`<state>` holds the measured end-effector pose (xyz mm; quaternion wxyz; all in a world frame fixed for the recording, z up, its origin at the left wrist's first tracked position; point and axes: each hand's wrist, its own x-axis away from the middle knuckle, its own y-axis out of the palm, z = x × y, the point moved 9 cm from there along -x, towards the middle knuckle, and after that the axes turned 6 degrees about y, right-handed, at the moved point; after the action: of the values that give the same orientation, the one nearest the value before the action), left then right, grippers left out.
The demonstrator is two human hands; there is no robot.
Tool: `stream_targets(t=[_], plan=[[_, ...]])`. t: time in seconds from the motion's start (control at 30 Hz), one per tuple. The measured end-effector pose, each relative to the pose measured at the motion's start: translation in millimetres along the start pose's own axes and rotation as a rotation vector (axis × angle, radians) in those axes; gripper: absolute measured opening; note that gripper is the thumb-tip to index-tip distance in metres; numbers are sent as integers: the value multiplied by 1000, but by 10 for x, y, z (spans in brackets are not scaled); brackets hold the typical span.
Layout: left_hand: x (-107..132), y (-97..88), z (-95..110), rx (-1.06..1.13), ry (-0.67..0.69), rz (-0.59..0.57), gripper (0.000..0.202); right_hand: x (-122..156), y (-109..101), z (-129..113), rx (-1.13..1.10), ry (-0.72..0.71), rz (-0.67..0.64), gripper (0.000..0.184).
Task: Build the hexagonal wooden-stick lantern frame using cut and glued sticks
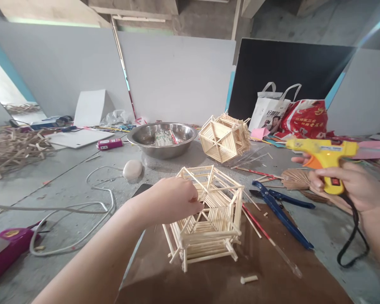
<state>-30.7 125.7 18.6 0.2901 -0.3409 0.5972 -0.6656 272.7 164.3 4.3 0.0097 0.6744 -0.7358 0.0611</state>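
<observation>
A six-sided frame of pale wooden sticks point(209, 230) stands on a brown sheet point(272, 270) in front of me. My left hand point(174, 200) reaches over its upper left edge, with curled fingers closed at the top sticks; the fingertips are partly hidden. At the right, my right hand point(351, 181) is wrapped round the handle of a yellow glue gun point(323, 148). The gun is raised off the floor, apart from the frame, its nozzle pointing left and its black cord looping below. A short stick piece point(249, 279) lies on the sheet.
A second stick frame point(223, 137) stands behind, beside a steel basin point(161, 143). Blue-handled cutters point(281, 215) lie right of the near frame. A grey cable point(104, 202) loops at the left, near a white round object point(132, 169). Bags point(305, 118) stand at the back.
</observation>
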Motion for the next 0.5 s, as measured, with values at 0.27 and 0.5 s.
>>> stream_targets(t=[0.27,0.5], plan=[[-10,26,-17,47,-3,-28,33,283,1099,-134,531,-68,-402,36],[1,-7,-34,55,-2,-15,35,319,1448,-77,828,-135,-547,35]])
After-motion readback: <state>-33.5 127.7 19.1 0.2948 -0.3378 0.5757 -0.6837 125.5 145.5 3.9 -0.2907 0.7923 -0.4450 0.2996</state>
